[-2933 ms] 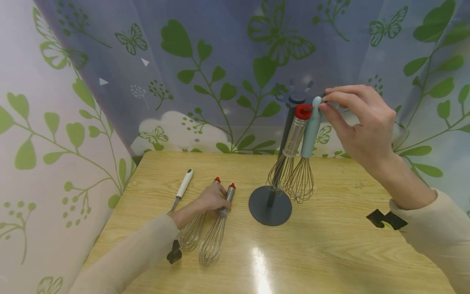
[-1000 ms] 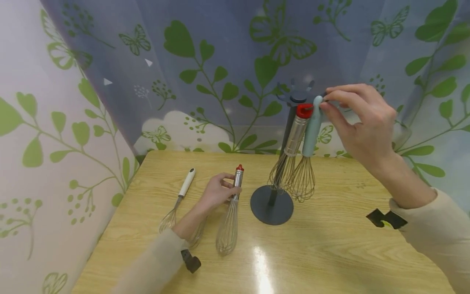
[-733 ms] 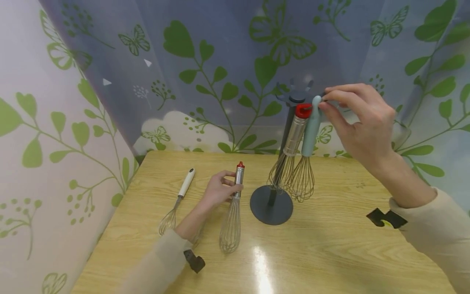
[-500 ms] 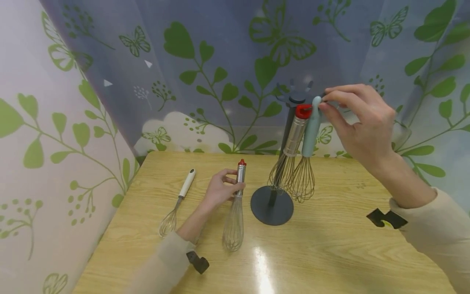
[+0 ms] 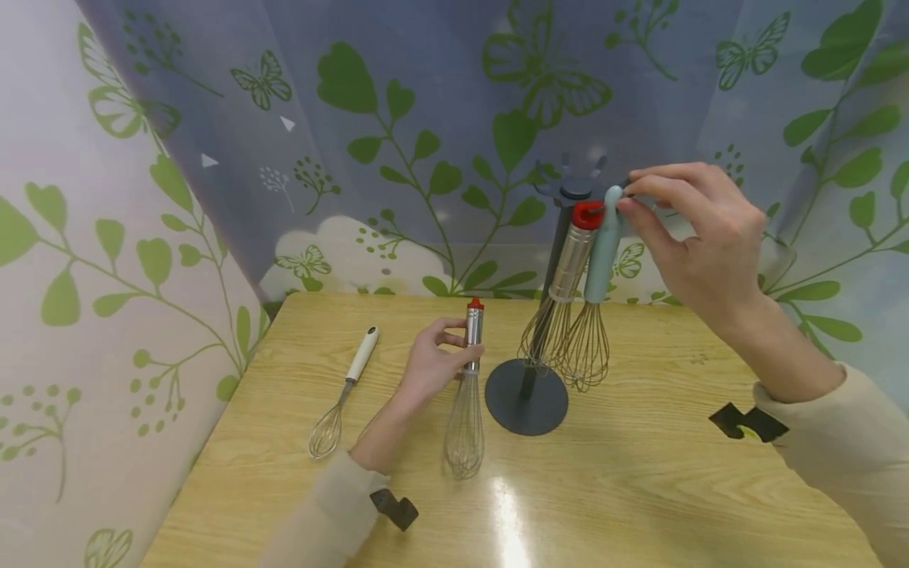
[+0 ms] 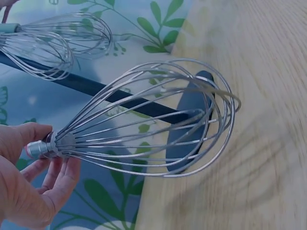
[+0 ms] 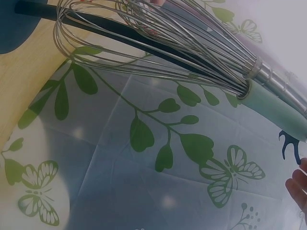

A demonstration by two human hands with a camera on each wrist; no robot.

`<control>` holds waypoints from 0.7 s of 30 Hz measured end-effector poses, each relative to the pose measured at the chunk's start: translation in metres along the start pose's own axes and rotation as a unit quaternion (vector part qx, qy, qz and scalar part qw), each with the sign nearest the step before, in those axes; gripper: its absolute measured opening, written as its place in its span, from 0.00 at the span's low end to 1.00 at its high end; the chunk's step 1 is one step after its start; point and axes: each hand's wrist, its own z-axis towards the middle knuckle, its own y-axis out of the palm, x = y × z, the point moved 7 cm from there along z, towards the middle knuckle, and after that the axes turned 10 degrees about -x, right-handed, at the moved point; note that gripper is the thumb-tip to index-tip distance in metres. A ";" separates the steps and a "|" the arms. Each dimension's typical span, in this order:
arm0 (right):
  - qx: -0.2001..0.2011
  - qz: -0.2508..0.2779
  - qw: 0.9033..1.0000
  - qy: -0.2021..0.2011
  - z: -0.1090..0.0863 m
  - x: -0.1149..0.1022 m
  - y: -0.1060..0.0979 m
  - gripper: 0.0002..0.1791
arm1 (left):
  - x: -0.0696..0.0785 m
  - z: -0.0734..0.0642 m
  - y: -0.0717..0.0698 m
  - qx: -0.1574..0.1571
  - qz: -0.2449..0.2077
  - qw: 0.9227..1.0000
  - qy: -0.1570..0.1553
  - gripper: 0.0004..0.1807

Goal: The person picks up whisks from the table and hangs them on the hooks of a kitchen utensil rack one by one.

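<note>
My left hand (image 5: 435, 359) grips a whisk (image 5: 465, 426) by its steel handle with a red end cap. In the left wrist view, its wire loops hang over the tabletop and cast a shadow. At the upper right, my right hand (image 5: 706, 225) pinches a dark hook end of the stand (image 5: 527, 398), fingertips right at the top of a hanging teal-handled whisk (image 5: 602, 260). Beside that whisk hangs another whisk (image 5: 568, 264) with a steel handle and a red ring. In the right wrist view, the fingers (image 7: 298, 187) are near another stand hook (image 7: 290, 143).
A white-handled whisk (image 5: 348, 386) lies on the wooden table (image 5: 660, 473), left of my left hand. Another red-tipped whisk, seen earlier, is hidden under my left forearm. A patterned curtain (image 5: 426, 197) rises behind the table.
My left hand has taken one red-capped whisk from beside the other and moved it right and up toward the stand, turning it more upright. The right hand has stayed in place.
</note>
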 end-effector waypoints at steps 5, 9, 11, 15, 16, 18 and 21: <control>0.000 -0.001 1.000 0.001 0.000 0.000 0.000 0.35 | 0.007 -0.002 0.002 0.013 0.001 1.000 0.014 0.29; 0.002 0.000 1.000 0.000 0.000 0.000 0.000 0.35 | 0.014 -0.005 0.003 0.017 0.010 0.999 0.028 0.29; 0.003 0.000 1.000 0.001 0.000 0.000 0.000 0.35 | 0.019 -0.007 0.004 0.020 0.019 0.999 0.038 0.29; 0.003 -0.002 1.000 0.001 0.000 0.000 -0.001 0.35 | 0.027 -0.008 0.005 0.027 0.033 0.997 0.057 0.29; 0.003 -0.003 1.000 0.001 0.000 0.000 -0.001 0.35 | 0.028 -0.008 0.005 0.030 0.034 0.997 0.060 0.28; 0.002 -0.003 1.000 0.000 0.000 0.000 0.000 0.35 | 0.031 -0.008 0.004 0.035 0.034 0.997 0.065 0.28; 0.002 -0.003 1.000 -0.001 -0.001 0.000 0.000 0.35 | 0.035 -0.009 0.004 0.044 0.036 0.996 0.071 0.27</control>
